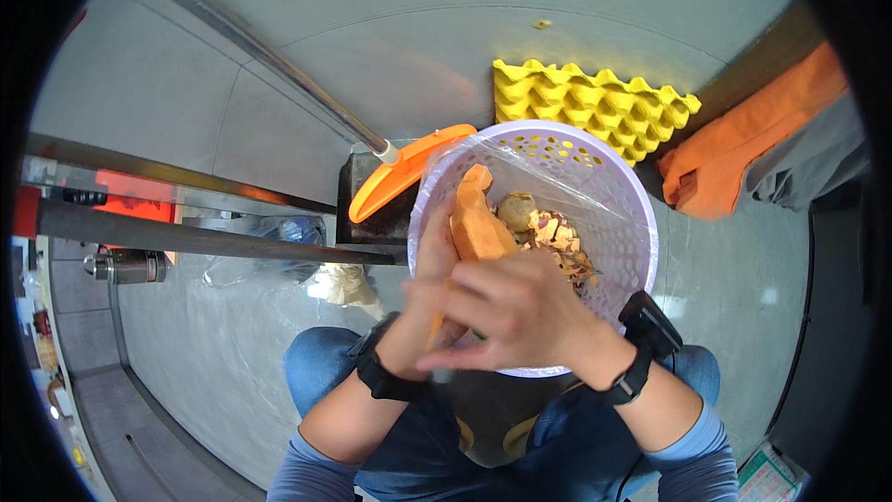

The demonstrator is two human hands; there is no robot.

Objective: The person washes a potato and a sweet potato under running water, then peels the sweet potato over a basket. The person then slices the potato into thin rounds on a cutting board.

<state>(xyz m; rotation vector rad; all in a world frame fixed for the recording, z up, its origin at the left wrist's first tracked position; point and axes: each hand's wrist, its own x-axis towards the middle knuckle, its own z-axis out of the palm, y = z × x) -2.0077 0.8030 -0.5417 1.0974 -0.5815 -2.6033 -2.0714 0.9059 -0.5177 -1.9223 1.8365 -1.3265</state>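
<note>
My left hand grips a peeled orange root vegetable, perhaps a sweet potato or carrot, over a lilac perforated plastic basket. The vegetable's knobbly end points away from me. My right hand is across its near part, fingers bent and slightly blurred; whether it holds a small tool is hidden. Clear plastic film lines the basket. Inside lie a roundish brown vegetable and a heap of orange and brown peelings.
A yellow egg tray leans behind the basket. An orange dustpan-like piece with a metal pole stands at the left. Metal rails run leftward. Orange cloth hangs at the right.
</note>
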